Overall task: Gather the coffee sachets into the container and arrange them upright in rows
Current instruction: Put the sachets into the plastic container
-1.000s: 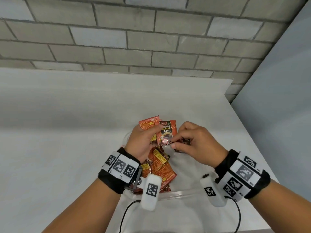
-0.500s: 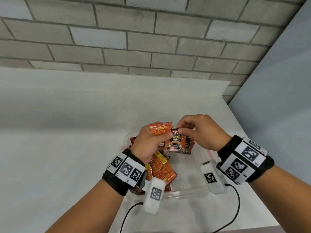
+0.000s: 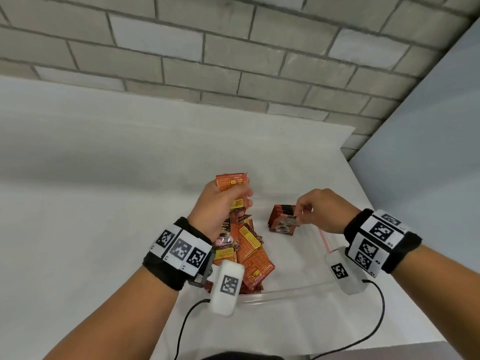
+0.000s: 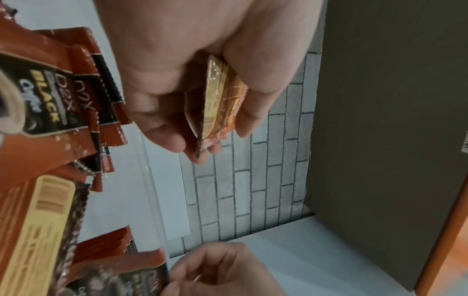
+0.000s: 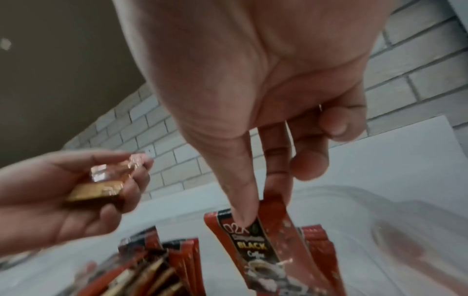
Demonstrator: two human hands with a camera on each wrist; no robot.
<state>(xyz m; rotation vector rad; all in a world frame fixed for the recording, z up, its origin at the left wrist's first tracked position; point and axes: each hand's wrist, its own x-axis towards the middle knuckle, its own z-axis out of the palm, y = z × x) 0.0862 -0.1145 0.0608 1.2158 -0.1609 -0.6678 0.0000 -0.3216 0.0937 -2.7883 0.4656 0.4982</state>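
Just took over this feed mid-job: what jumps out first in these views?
The orange-red loose sachets heaped on the left side of the clear container. The left hand grips a small stack of sachets above that heap, while the right hand pinches the top of the front sachet in a short upright row further right.

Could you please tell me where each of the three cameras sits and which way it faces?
Head: worn on the head, facing forward and down at the clear plastic container; both forearms, left hand and right hand show.
Left wrist: looks along the left hand gripping small orange foil coffee sachets; the right hand shows below.
Right wrist: looks along the right hand pinching a red-brown black-coffee sachet upright; the left hand shows.
Shared: both wrist views show the opposite hand and the grey brick wall.
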